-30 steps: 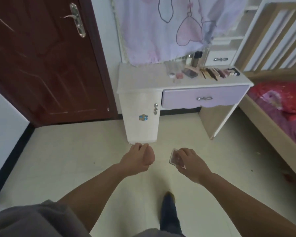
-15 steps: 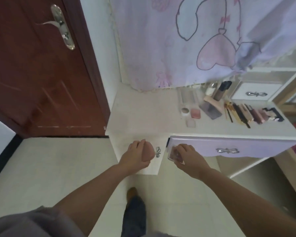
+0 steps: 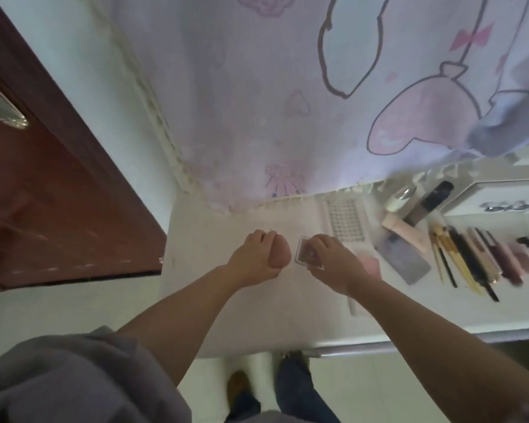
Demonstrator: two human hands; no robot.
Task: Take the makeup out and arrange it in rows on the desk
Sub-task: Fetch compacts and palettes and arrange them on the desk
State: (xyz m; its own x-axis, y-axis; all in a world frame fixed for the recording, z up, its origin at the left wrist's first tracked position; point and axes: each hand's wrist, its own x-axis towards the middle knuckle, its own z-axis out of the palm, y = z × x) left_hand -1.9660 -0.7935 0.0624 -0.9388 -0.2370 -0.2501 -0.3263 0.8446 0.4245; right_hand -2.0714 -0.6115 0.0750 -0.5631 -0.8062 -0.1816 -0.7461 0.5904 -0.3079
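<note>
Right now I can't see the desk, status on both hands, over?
Left hand grips makeup sponge. Right hand holds small clear compact. Both over bare desk; laid-out makeup row lies to the right.

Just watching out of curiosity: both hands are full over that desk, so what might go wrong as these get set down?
1. The sponge is round and held in the left hand; it might roll across the desk.
2. The right hand holds the compact near a pink case; setting it down could nudge that.
3. The brushes lie close together, so a sweeping arm could scatter them.
</note>
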